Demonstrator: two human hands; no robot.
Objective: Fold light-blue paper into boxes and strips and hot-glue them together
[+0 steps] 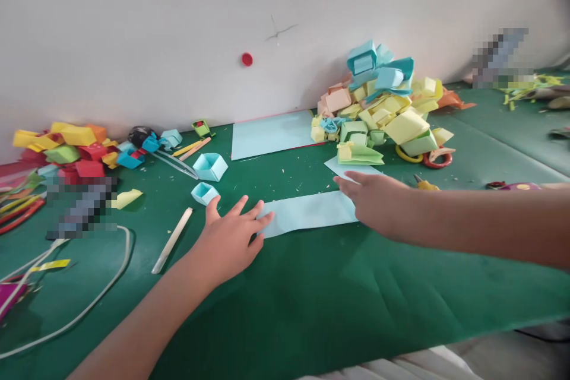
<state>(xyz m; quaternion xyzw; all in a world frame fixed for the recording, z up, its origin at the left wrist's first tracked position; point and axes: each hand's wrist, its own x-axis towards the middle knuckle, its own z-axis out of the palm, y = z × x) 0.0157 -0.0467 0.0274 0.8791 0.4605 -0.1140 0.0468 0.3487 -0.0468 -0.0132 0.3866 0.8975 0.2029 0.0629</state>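
Observation:
A strip of light blue paper [307,214] lies flat on the green table between my two hands. My left hand [234,237] has its fingers spread, with some fingertips at the strip's left end. Over the right end rests my right hand [378,205], its fingers stretched out. Just beyond my left thumb sits a small folded blue paper box [203,193], and a larger one [211,167] stands behind it. Past my right fingers is another piece of blue paper [336,167], partly covered by my hand and a green paper piece [360,155].
A heap of folded paper boxes [383,104] leans by the wall at right, with scissors [439,157] beside it. Colourful boxes [73,145] are piled at left. A blue sheet [271,135] lies at the back. A rolled stick [173,240] and a white cable [124,255] lie left.

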